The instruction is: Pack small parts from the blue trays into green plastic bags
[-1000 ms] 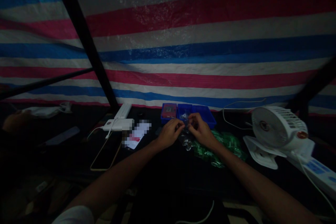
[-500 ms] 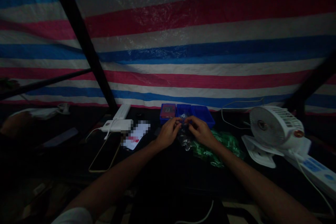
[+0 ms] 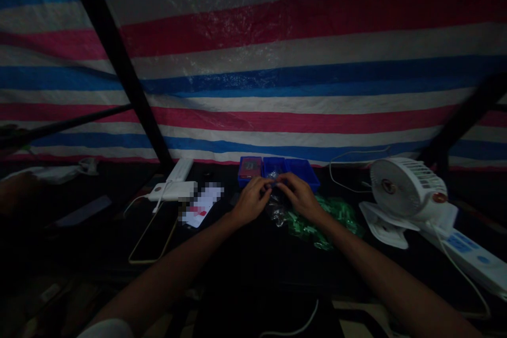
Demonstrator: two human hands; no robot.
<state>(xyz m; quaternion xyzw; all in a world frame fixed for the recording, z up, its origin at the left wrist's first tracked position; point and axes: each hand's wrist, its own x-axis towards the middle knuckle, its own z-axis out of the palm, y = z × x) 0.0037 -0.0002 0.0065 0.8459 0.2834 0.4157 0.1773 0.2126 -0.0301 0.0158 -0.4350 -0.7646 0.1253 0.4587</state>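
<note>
My left hand (image 3: 251, 201) and my right hand (image 3: 300, 196) meet fingertip to fingertip over a dark table, just in front of a row of blue trays (image 3: 301, 170). Both pinch something small between them that is too dark to name. Under the hands lies a clear crinkled plastic bag (image 3: 278, 214). A heap of green parts in plastic (image 3: 328, 218) lies by my right wrist.
A white desk fan (image 3: 400, 195) and a white power strip (image 3: 467, 251) stand at the right. A white power bank (image 3: 174, 190), a phone (image 3: 152, 235) and a card (image 3: 200, 206) lie at the left. A striped tarp (image 3: 277, 63) hangs behind. Another person's arm (image 3: 16, 190) shows at the far left.
The view has drifted a little, so everything sits slightly left. My hands have come closer together at the fingertips and stay over the plastic bag.
</note>
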